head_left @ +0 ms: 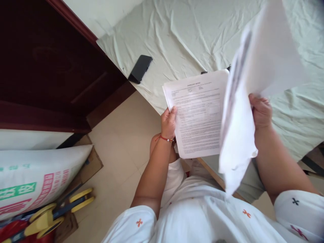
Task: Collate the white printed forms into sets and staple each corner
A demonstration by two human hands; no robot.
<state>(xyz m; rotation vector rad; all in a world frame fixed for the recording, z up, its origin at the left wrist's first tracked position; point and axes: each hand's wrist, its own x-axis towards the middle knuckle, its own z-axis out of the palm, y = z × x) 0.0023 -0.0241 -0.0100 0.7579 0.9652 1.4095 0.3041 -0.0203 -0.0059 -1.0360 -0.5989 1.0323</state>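
My left hand (168, 123) grips the left edge of a printed paper sheet (198, 118), thumb on top, with one or more sheets just behind it. Dense lines of small text cover this page, under a short heading. My right hand (262, 110) is closed on the other papers (239, 135), which stand up and fan out to the right of the printed page. Motion blurs these sheets, and their lower edge hangs toward my lap. A large blank white sheet (273, 50) spreads up and right from that hand. Whether the two bundles are joined is hidden.
A pale green wrinkled cloth (177, 40) covers the surface in front, with a dark phone-like case (140, 68) on it. Dark objects peek from behind the papers. Left are dark red furniture (50, 60), a printed white sack (37, 179) and a yellow-black wheeled object (58, 212).
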